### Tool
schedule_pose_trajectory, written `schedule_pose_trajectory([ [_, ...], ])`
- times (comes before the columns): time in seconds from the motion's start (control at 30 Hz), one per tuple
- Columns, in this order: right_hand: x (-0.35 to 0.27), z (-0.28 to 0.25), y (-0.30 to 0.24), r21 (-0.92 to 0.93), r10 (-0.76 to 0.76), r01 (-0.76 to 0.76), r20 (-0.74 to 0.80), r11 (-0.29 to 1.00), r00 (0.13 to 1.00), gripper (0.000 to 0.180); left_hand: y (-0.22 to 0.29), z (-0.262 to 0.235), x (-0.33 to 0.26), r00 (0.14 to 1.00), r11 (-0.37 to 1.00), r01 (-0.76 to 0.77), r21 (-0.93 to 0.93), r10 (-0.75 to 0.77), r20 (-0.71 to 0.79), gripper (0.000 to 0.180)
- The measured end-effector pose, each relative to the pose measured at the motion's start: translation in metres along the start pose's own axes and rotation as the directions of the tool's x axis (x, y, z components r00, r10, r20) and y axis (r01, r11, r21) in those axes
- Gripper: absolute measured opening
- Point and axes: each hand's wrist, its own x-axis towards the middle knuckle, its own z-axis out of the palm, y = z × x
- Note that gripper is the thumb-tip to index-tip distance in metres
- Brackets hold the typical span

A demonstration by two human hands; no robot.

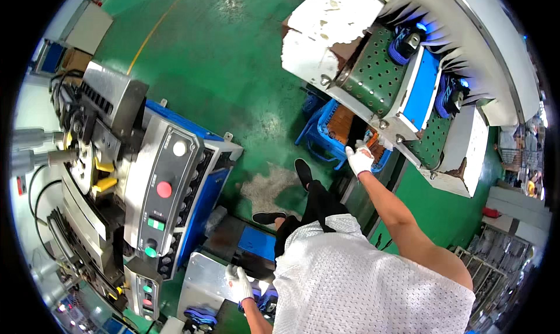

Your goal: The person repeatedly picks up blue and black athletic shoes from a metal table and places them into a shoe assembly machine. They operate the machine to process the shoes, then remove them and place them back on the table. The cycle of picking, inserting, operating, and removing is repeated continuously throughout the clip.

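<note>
My right hand (360, 159), in a white glove with thumb and fingers apart, reaches over a blue plastic crate (318, 130). Brown and orange pieces (340, 123) lie inside the crate; their kind is unclear. The fingertips are close to an orange piece (371, 139), and I see no firm grip on it. Down at my left, my left hand (238, 284), also white-gloved, is open with its fingers spread. It hovers by the edge of a metal tray (204, 278). Black and blue sneakers (268, 303) sit beside that hand, partly hidden by my shirt.
A conveyor with a perforated green belt (373, 71) stands at the upper right, carrying a sneaker (405, 42) and another sneaker (449, 95) at a curtained opening. On the left is a machine with a control panel (165, 188). More blue shoes (200, 317) lie at the bottom.
</note>
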Motion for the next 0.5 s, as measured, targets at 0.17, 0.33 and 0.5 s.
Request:
schedule_pose_trajectory([
  [0.17,0.026,0.014,-0.007,-0.075,0.163,-0.153,0.15,0.985,0.975,0.068,-0.024,0.008,-0.052,0.981,0.981,0.193,0.03,-0.192,-0.027,0.055],
  [0.33,0.042,0.028,-0.023,-0.126,0.253,-0.234,0.167,0.964,0.953,0.067,-0.046,0.025,-0.076,0.971,0.951,0.24,-0.195,-0.235,0.051,0.056],
  [0.5,0.064,0.06,-0.011,-0.049,0.347,-0.349,0.294,0.936,0.89,0.075,-0.038,0.04,-0.073,0.966,0.961,0.252,-0.111,-0.242,0.094,0.057],
])
